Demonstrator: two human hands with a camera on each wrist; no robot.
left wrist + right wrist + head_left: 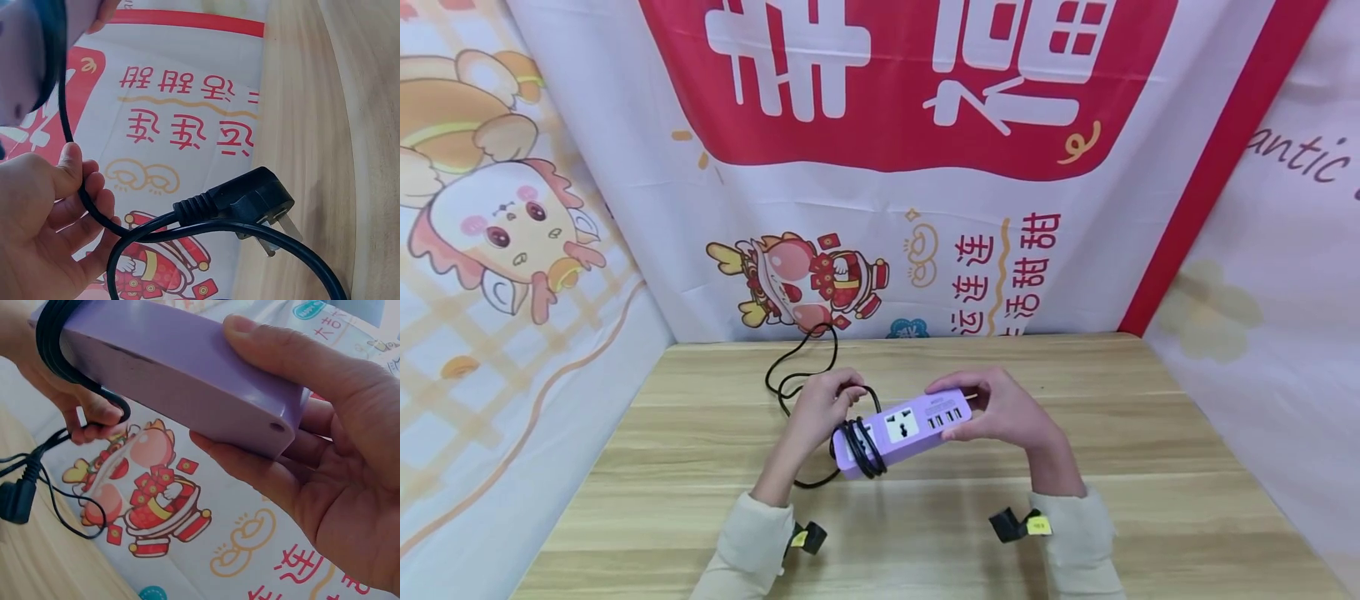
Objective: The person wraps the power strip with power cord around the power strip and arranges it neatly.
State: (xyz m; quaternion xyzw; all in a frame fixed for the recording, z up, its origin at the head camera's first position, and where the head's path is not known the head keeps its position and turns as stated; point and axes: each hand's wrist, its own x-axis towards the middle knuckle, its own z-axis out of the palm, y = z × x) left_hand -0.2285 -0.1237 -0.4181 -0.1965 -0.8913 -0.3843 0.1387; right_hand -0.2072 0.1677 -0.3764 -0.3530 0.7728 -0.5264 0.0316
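Observation:
A purple power strip (pixel 917 423) with white socket faces and several USB ports is held tilted over the table. My right hand (pixel 1006 408) grips its USB end, thumb on one side and fingers on the other, as the right wrist view shows. Several turns of black cord (pixel 863 450) wrap the strip's left end. My left hand (pixel 822 406) pinches the loose cord between thumb and fingers, just beyond the wrapped end. In the left wrist view the black plug (pixel 253 200) with metal prongs hangs near that hand, its cord crossing the held stretch.
The wooden table (pixel 700 500) lies below both hands. A loose loop of cord (pixel 771 367) reaches toward the back edge, by the printed cloth wall (pixel 865 200). Printed cloth also stands at the left and right sides. Both wrists wear small black cameras.

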